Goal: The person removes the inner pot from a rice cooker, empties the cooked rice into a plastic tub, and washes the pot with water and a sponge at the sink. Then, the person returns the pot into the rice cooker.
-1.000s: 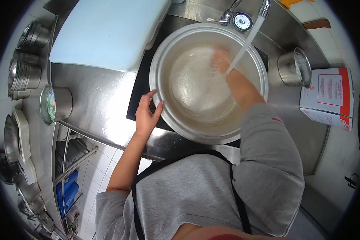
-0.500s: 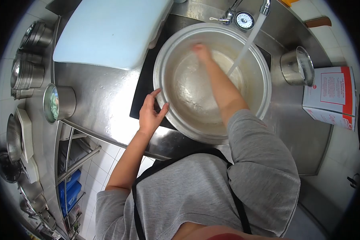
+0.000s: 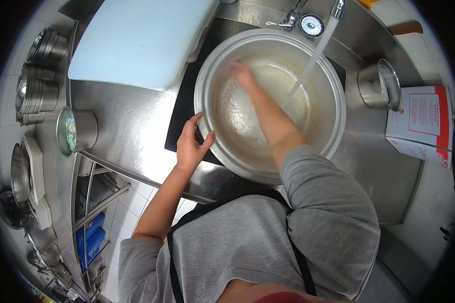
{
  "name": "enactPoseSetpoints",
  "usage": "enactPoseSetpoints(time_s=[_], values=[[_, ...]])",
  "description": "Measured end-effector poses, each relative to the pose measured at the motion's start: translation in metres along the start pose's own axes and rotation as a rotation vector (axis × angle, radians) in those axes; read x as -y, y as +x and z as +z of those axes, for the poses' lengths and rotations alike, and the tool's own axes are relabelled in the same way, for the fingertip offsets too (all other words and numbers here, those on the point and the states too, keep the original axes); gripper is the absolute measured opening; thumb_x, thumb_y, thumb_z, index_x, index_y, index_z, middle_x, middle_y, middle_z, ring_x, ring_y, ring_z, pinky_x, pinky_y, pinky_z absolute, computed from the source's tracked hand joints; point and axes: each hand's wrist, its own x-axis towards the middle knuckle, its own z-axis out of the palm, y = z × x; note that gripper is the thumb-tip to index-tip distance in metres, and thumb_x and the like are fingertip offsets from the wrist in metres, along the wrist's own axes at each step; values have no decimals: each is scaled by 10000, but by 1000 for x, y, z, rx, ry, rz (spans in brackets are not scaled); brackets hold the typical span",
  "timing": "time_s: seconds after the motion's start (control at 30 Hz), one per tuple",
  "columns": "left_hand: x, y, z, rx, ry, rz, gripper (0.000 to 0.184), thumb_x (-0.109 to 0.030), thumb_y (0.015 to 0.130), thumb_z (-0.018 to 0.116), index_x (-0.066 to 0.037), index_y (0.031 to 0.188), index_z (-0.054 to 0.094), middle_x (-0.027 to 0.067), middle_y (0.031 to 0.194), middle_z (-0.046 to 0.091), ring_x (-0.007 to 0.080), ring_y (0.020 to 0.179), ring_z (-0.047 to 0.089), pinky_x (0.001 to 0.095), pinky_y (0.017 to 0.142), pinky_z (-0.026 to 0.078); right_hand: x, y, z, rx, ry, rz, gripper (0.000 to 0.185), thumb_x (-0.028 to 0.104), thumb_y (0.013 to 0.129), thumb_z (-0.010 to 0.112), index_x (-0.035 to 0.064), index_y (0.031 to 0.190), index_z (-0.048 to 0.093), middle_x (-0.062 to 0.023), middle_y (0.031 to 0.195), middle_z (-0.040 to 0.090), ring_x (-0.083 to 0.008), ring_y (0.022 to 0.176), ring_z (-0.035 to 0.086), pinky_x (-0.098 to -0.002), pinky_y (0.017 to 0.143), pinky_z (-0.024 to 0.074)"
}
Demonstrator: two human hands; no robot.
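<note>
A large round aluminium pot (image 3: 268, 175) stands in front of me, wet inside, with a little water over its bottom. My left hand (image 3: 189, 146) is at the pot's left side, thumb and fingertips apart and set against the rim, steadying it. Inside the pot, toward the far left wall, is my right hand (image 3: 243, 76). Motion smears its fingers, so I cannot make out their shape or anything in them. From the tap (image 3: 337, 9), a stream of water (image 3: 316, 54) runs down into the pot on the right of my forearm.
A pale blue board (image 3: 131, 40) lies at the back left. Metal containers stand at both sides, one (image 3: 76, 130) on the left and one (image 3: 379, 85) on the right beside a white and red box (image 3: 420, 123). A drain strainer (image 3: 312, 25) sits behind the pot.
My right hand has moved left and slightly toward me inside the pot. My left hand stays on the rim, and the water keeps running.
</note>
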Motion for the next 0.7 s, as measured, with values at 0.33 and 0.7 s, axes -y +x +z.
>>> enactPoseSetpoints(time_s=[0.33, 0.7], values=[[-2, 0, -2, -11, 29, 4, 539, -177, 705, 694, -96, 1190, 474, 78, 774, 519, 164, 563, 476, 293, 554, 429, 113, -163, -4, 1970, -1492, -328, 272, 246, 733, 656, 81, 949, 667, -93, 917, 653, -228, 804, 619, -372, 750, 479], [-7, 0, -5, 10, 6, -28, 575, -185, 710, 702, -82, 1211, 439, 98, 884, 562, 156, 622, 561, 274, 605, 478, -50, 0, -159, 312, -1409, -204, 284, 254, 778, 561, 90, 993, 646, -78, 1071, 612, -214, 1071, 527, -395, 879, 432]])
